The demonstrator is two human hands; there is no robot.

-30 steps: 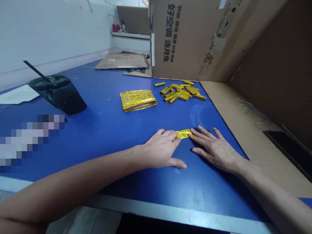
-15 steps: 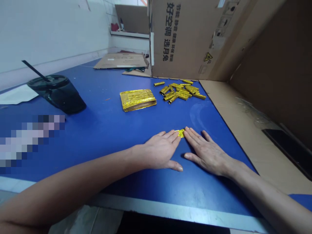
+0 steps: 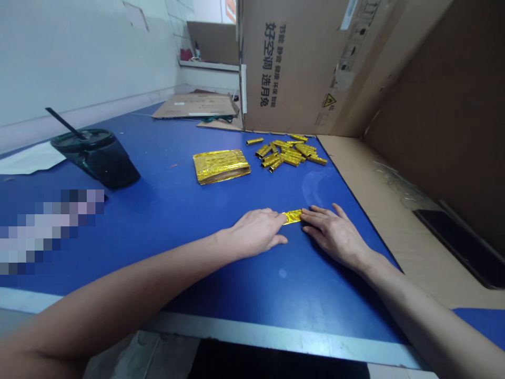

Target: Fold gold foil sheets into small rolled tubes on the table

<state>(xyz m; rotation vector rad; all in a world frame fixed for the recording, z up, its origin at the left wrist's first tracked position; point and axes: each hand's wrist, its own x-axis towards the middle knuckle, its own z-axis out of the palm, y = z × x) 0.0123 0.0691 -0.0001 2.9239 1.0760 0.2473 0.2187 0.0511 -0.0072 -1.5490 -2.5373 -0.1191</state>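
Observation:
A flat gold foil strip [image 3: 293,216] lies on the blue table in front of me. The fingertips of my left hand [image 3: 258,231] rest on its left end, the fingers bent together and the thumb held apart. On the strip's right end are the fingertips of my right hand [image 3: 335,231], palm down, with the fingers partly spread and the thumb just below them. Beyond my hands sits a flat gold foil bundle [image 3: 221,166], its layers showing at the near edge. To its right is a loose pile of several short folded gold pieces [image 3: 292,155].
A dark lidded cup [image 3: 98,158] with a black straw stands at the left, beside a white sheet [image 3: 29,157]. A big cardboard box [image 3: 300,68] rises behind the pile. Flat cardboard [image 3: 197,105] lies at the back. A black flat object [image 3: 461,247] is at the right.
Both hands have gone from lying flat to bent fingers, with the thumbs drawn closer to the strip. More of the strip shows between them. The camera view has shifted slightly.

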